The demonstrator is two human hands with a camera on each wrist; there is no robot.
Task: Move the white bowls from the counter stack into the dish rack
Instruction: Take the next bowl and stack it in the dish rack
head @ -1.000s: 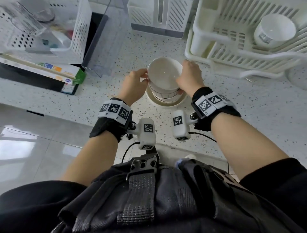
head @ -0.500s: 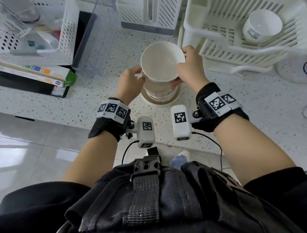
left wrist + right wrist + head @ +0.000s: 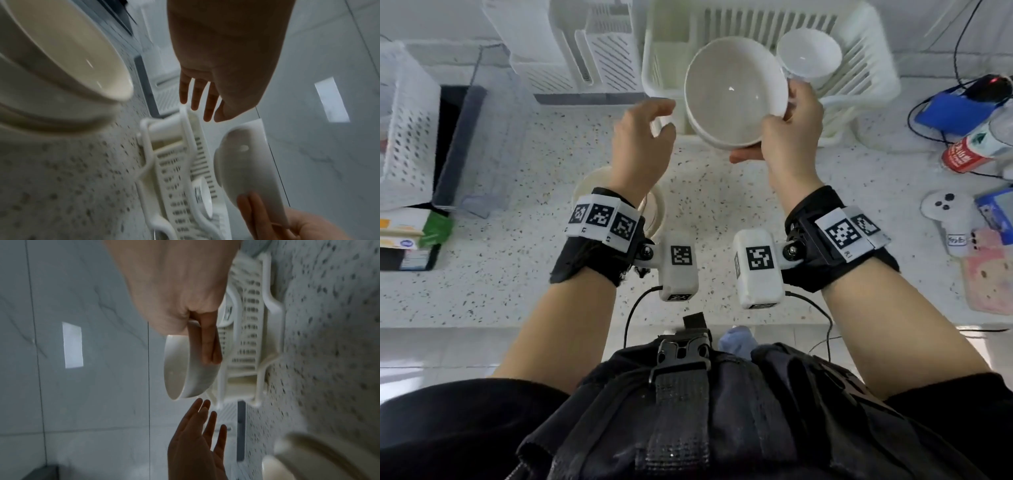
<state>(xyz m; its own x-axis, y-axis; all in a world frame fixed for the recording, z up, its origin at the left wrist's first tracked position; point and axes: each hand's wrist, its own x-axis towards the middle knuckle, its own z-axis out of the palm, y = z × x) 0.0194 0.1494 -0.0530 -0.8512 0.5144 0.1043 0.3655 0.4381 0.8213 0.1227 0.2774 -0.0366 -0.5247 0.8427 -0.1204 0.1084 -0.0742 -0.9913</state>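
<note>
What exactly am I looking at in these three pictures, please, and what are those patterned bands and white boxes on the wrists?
There is no robot: a person wears one camera on the head and one on each wrist. The white boxes are most likely the wrist cameras; the bands bear printed markers. The head view looks down on a speckled counter. The right hand grips a white bowl by its rim, just in front of the dish rack, where another bowl already sits. The left hand is open and holds nothing. Beneath its wrist is the remaining stack. The wrist views show the same scene sideways, from close by.
</note>
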